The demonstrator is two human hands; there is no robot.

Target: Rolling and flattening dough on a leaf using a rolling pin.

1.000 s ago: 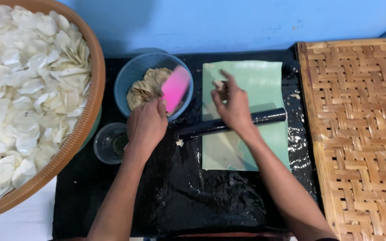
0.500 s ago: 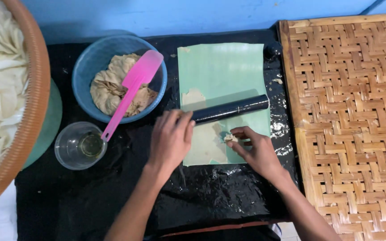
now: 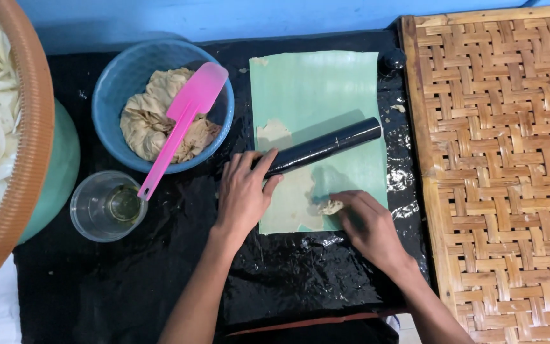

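**Hands: position and state**

We observe 2 bare forearms entering from the lower edge, converging slightly upward. Our left hand lies palm down, fingers extended and close together, thumb spread to the right. Our right hand is palm down, fingers curled inward with the tips pinched together at its left side. Both wrists are straight.

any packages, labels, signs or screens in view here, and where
None in view: no package, label, sign or screen.
Nearest things are unmarked: a plain green sheet on the black mat, a blue bowl of dough at upper left, and a clear cup below it.
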